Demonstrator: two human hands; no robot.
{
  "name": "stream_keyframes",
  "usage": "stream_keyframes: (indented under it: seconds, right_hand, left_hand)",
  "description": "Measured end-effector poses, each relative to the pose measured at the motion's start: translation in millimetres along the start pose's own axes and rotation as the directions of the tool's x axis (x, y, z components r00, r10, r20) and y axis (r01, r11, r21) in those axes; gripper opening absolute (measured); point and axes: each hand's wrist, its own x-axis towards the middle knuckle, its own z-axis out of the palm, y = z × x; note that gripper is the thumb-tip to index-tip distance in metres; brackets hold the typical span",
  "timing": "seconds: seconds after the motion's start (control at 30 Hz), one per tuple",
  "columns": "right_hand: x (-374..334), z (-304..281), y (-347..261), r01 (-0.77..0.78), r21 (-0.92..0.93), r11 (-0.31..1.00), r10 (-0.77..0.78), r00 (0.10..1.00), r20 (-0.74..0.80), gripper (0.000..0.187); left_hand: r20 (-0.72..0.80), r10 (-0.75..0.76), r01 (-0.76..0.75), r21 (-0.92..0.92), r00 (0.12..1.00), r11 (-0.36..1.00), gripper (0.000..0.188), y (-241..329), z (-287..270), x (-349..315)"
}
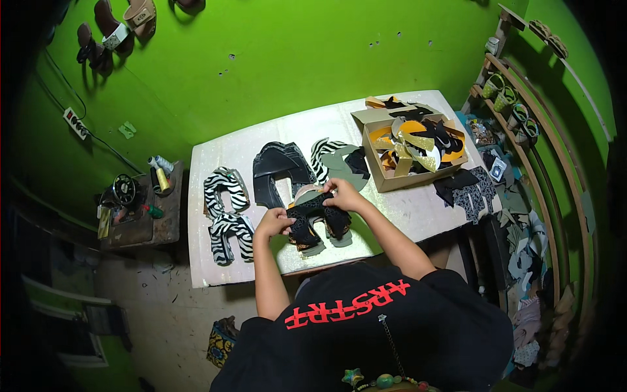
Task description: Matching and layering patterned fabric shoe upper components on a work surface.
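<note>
Between both hands I hold an arched black patterned fabric piece, shaped like a sandal upper. My left hand pinches its left end, and my right hand grips its upper right edge. Under it lie similar arched pieces, with olive-green ones showing at the lower edge. To the left are an upper stack of zebra-print pieces and a lower zebra-print stack. Beyond my left hand lies a pile of black arched pieces. More zebra-print and olive-green pieces lie beyond my right hand.
A cardboard box full of scraps stands on the right of the pale table, with black patterned pieces beside it. Left stands a sewing machine with thread cones. A wooden rack holds sandals at right.
</note>
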Motion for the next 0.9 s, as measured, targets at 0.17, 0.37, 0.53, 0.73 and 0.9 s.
stream_keyframes:
  seconds: [0.17, 0.37, 0.53, 0.73, 0.9]
  right_hand:
    - [-5, 16, 38, 0.106, -0.291, 0.951, -0.168, 0.966, -0.198, 0.03]
    - [-8, 20, 43, -0.01, -0.304, 0.953, -0.046, 0.983, -0.178, 0.027]
    - [-10, 21, 40, -0.035, -0.318, 0.947, -0.033, 0.978, -0.208, 0.029]
    - [-12, 24, 35, -0.119, -0.373, 0.92, 0.062, 0.985, -0.163, 0.034]
    - [6, 8, 60, -0.058, -0.3, 0.952, 0.003, 0.983, -0.181, 0.024]
  left_hand:
    - [-0.243, 0.04, -0.053, -0.05, 0.969, 0.997, 0.026, -19, 13, 18]
    - [-0.426, 0.321, -0.156, 0.377, 0.846, 0.913, 0.028, -17, 15, 24]
    - [-0.248, 0.422, -0.333, 0.331, 0.872, 0.883, 0.02, 19, 43, 12]
    - [-0.19, 0.466, -0.385, 0.346, 0.864, 0.856, 0.019, 6, 59, 31]
    - [-0.278, 0.399, -0.227, 0.493, 0.874, 0.84, 0.023, 10, 64, 41]
